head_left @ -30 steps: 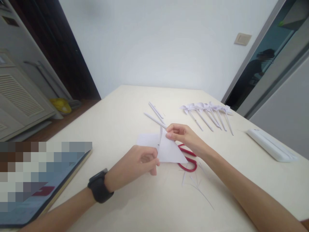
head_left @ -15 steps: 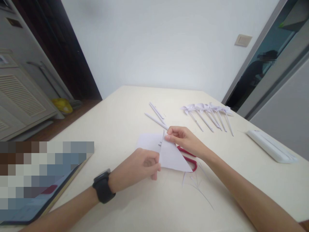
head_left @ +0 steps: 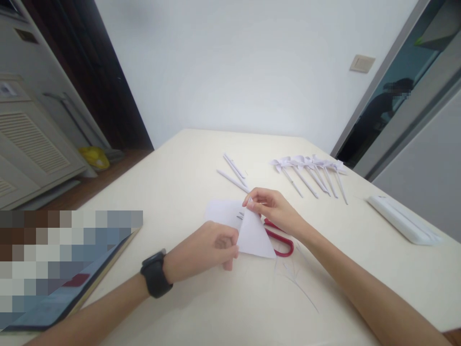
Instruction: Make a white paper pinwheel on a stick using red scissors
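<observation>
Between my two hands is a folded piece of white paper (head_left: 254,237), roughly triangular. My left hand (head_left: 214,244) pinches its lower left corner between thumb and fingers. At its top corner, the fingers of my right hand (head_left: 272,205) are closed on the paper. Behind and under it lie red-handled scissors (head_left: 287,246), with the blade tips just showing left of the paper. Another white sheet (head_left: 220,207) rests flat on the table beyond my left hand. A black watch (head_left: 156,275) is on my left wrist.
Several paper pinwheels on sticks (head_left: 308,168) lie at the back right. Rolled paper sticks (head_left: 234,166) are in the middle back. A white case-like object (head_left: 403,218) sits at the right edge, a tablet-like device (head_left: 90,283) at the left. Pen lines mark the table (head_left: 252,307).
The right hand has moved slightly, and the paper's right part has drawn in to the left, making a narrower triangle. More of the red scissor handle shows. My left hand stays nearly still.
</observation>
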Available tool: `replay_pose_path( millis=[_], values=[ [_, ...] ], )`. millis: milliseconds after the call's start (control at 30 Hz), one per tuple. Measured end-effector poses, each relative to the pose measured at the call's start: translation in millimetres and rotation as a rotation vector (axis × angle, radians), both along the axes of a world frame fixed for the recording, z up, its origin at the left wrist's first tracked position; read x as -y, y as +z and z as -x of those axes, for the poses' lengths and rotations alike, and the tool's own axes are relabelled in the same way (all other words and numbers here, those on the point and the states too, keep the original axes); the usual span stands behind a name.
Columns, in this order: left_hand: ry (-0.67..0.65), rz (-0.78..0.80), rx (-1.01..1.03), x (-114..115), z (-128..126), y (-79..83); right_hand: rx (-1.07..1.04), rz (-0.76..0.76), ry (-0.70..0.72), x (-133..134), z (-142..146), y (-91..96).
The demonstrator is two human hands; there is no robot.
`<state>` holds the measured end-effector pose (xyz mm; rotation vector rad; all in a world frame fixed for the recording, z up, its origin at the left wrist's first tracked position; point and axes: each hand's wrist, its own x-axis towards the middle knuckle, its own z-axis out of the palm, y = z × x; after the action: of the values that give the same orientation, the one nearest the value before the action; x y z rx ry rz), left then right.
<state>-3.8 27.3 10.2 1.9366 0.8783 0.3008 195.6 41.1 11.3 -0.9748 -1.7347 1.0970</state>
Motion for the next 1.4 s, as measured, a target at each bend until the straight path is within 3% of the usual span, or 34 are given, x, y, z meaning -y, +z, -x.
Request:
replay_pose_path(
  millis=[167, 433, 733, 933, 1200, 1400],
  values=[
    [0.053, -0.002, 0.04, -5.1, 2.2, 3.1, -0.085, 0.014, -0.034, -0.6, -0.6, 1.8],
    [0.293, -0.153, 0.18, -16.6, 9.2, -1.2, -0.147, 0.071, -0.078, -5.7, -10.0, 0.0],
    [0.416, -0.173, 0.325, -13.3, 9.5, 6.0, -0.219, 0.284, 0.15, -0.4, 1.7, -5.3],
    [0.487, -0.205, 0.376, -12.2, 9.8, 5.8, -0.258, 0.333, 0.192, -3.1, 3.8, -9.2],
    [0.419, -0.11, 0.41, -11.3, 7.4, 6.2, -0.159, 0.319, 0.232, 11.7, 17.4, -7.7],
    [0.272, 0.153, 0.429, -6.6, -0.8, 7.9, -0.168, 0.21, 0.048, 10.7, 20.5, -13.1]
  ],
)
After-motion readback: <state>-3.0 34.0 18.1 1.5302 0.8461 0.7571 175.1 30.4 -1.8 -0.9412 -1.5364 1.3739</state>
